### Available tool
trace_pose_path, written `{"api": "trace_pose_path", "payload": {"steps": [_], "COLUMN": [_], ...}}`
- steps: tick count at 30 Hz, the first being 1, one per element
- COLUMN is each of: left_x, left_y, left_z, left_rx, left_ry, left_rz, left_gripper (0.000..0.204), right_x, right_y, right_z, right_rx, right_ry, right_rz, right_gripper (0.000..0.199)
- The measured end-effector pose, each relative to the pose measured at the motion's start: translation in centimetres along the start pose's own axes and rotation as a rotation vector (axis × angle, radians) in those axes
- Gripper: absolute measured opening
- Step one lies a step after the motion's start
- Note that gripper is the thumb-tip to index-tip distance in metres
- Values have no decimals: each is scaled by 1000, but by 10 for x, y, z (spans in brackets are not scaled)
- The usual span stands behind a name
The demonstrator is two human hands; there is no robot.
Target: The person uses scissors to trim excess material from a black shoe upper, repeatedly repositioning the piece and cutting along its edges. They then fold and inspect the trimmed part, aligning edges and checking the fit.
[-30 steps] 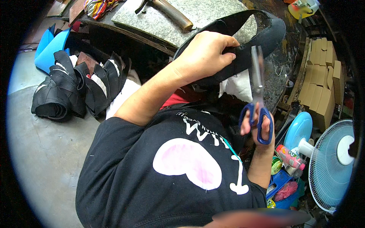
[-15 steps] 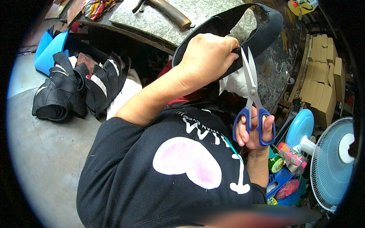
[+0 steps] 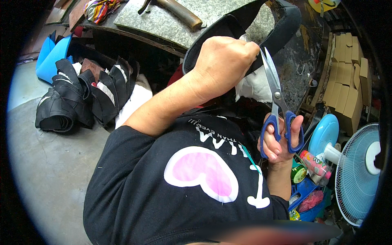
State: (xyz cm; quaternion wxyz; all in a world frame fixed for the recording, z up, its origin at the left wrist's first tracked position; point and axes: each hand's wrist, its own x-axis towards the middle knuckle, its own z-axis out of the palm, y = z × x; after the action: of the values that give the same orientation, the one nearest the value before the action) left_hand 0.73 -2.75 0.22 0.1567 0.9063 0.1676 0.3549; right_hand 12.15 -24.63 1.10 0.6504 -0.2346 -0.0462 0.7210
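My left hand [image 3: 228, 63] is closed on a long band of black fabric [image 3: 288, 28], which loops up and around beyond my fist over the bench. My right hand [image 3: 277, 147] has its fingers through the blue handles of a pair of scissors [image 3: 277, 94]. The scissors point upward with the blades slightly parted, their tips close beside my left fist and the band. Whether the tips touch the fabric I cannot tell. Behind the blades hangs a piece of white cloth [image 3: 255, 86] at the bench's near side.
A hammer-like tool [image 3: 179, 13] lies on the stone slab [image 3: 139, 20]. Rolled black strips [image 3: 57, 110] lie at left beside a blue folded sheet [image 3: 53, 59]. Tan boxes [image 3: 343, 81], a fan [image 3: 357, 175] and a basket with bottles [image 3: 304, 194] stand close at my right.
My right hand and the scissors' handles have shifted to the right, tilting the scissors more. The left fist has turned a little, still on the band.
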Motion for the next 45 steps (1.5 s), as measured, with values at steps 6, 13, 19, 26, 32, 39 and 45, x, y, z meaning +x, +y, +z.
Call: {"api": "trace_pose_path", "payload": {"steps": [6, 13, 19, 26, 32, 39, 45], "left_x": [-1, 0, -1, 1, -2, -4, -3], "left_y": [-1, -3, -6, -12, -4, -2, -2], "left_z": [-2, -4, -3, -2, -4, -2, -4], "left_rx": [-3, -56, -13, -11, 12, 91, 38], "left_ry": [-75, -94, -29, -89, -43, -52, -33], "left_rz": [-64, -123, -49, 96, 44, 134, 155], "left_gripper": [16, 17, 10, 15, 17, 17, 17], "right_x": [7, 15, 15, 1, 9, -7, -8], "right_y": [13, 17, 2, -22, 3, -15, -9], "right_z": [-7, -18, -20, -16, -26, -30, -22], "right_rx": [-304, -566, -621, -622, -612, -438, -501], "right_ry": [92, 200, 162, 160, 174, 147, 171], "right_rz": [-88, -130, -81, -43, -81, 51, 1], "right_gripper": [73, 75, 73, 75, 78, 72, 71]}}
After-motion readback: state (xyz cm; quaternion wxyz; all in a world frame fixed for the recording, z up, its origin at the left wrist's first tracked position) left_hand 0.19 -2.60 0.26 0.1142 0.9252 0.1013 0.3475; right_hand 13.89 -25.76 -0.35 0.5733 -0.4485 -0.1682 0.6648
